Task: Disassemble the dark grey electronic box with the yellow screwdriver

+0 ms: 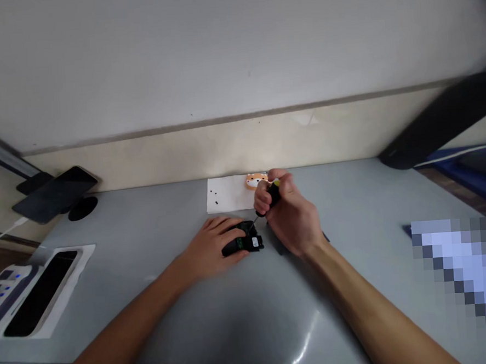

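Near the middle of the grey table, a small opened black device (254, 244) with bits of green circuit board showing lies flat; it may be a computer mouse, but fingers cover part of it. My left hand (214, 244) is closed around its left side, holding it against the table. In my right hand (292, 214) is a screwdriver (273, 195) with a black and yellow handle. Its thin shaft slants down to the left, and the tip reaches the device's inside. Behind my right hand, a dark flat piece is partly hidden on the table.
Several tiny dark screws (216, 202) lie on a white paper (227, 196) behind the device, beside an orange fox-faced item (256, 180). A phone (42, 293) rests at left, near a power strip (7, 295). Another phone (56, 194) leans on a stand. A black cylinder (441, 123) stands back right.
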A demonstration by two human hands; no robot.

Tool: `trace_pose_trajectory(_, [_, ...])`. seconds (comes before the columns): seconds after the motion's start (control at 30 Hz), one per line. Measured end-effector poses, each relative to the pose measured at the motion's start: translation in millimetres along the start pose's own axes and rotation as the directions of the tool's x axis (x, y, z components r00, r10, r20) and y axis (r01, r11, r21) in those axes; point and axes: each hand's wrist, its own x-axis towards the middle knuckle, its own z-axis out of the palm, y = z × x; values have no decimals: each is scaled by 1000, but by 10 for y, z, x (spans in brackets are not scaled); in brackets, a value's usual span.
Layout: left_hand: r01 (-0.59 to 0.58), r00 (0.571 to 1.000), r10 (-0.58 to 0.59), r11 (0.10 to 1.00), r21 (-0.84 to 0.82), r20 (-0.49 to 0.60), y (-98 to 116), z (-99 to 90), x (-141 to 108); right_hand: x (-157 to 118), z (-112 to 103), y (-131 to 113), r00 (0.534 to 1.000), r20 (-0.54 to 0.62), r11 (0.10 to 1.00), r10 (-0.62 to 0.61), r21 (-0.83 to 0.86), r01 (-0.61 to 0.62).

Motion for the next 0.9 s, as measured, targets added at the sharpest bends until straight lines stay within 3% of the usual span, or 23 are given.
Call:
trace_pose_trajectory(0.17, [-7,1000,7,1000,15,-18,-8,10,-12,-15,-29,-38,997,69,999,-34,-16,35])
trace_pose_trajectory(0.27, [-4,1000,4,1000,21,-9,-2,6,-11,-10,-31,-49,992,122,999,5,-37,-1])
trace_pose_trajectory(0.53, [-7,1000,8,1000,27,-28,-8,30,-12,21,-30,-5,1000,9,1000,15,0,-15])
trace_pose_trajectory(0.9, [-12,999,13,1000,22,-38,-18,38,-18,41,-134,-104,994,105,1000,24,-3,-24])
